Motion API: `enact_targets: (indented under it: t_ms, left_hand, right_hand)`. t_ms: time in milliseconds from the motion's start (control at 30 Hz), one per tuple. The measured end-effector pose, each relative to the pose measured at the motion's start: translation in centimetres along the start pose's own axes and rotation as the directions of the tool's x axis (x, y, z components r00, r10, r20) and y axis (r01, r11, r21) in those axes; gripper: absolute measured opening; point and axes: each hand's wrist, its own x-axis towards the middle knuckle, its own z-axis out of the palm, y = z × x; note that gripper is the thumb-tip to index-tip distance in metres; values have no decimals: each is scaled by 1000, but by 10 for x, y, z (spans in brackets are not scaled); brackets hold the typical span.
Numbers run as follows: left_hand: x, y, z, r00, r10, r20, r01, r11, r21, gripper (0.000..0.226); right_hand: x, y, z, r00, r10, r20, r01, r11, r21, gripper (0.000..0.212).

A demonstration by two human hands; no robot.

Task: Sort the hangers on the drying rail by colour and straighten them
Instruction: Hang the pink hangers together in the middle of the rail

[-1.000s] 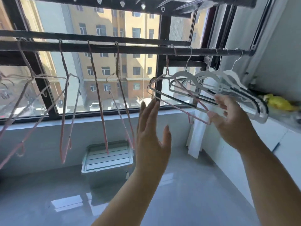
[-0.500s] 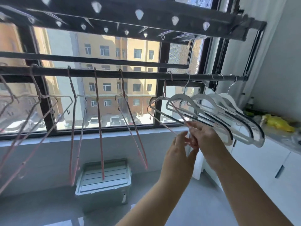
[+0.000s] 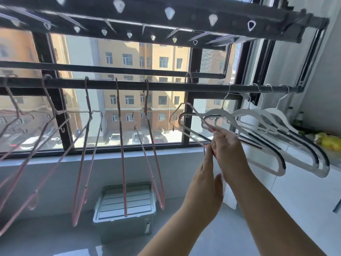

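Note:
A dark drying rail (image 3: pixel 166 86) crosses the window. Several thin pink wire hangers (image 3: pixel 121 145) hang along its left and middle. Several white plastic hangers with black strips (image 3: pixel 273 130) hang bunched at the right end. One pink hanger (image 3: pixel 191 111) hooks onto the rail beside the white group and overlaps it. My right hand (image 3: pixel 228 150) pinches this pink hanger's lower arm. My left hand (image 3: pixel 204 185) is raised just below it, fingers straight, fingertips touching the same hanger's lower end.
A grey lidded storage box (image 3: pixel 127 204) sits on the floor under the window. White cabinets (image 3: pixel 302 193) run along the right wall, with a yellow item (image 3: pixel 330 141) on top. A dark rack with clip holes (image 3: pixel 166 17) hangs overhead.
My left hand rose from open mid-air to meet my right hand at the pink hanger. My right hand shifted from the white hangers to pinching the pink one. The view tilted upward.

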Motion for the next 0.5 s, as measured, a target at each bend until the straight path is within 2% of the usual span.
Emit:
enact_targets:
  t_ms: [133, 233, 367, 500]
  left_hand:
    - [3, -17, 5, 998, -55, -18, 56, 996, 67, 69]
    - [3, -37, 6, 981, -187, -50, 192, 975, 112, 72]
    - [-1, -71, 8, 883, -429, -192, 457, 880, 131, 68]
    - [-14, -96, 18, 821, -494, -288, 556, 806, 203, 68]
  right_hand:
    - [12, 11, 6, 999, -19, 34, 21, 997, -69, 31]
    - [18, 35, -5, 998, 21, 57, -17, 997, -70, 31]
    - [15, 85, -34, 976, 203, 76, -207, 977, 47, 28]
    - [1, 130, -66, 928, 333, 169, -357, 924, 137, 28]
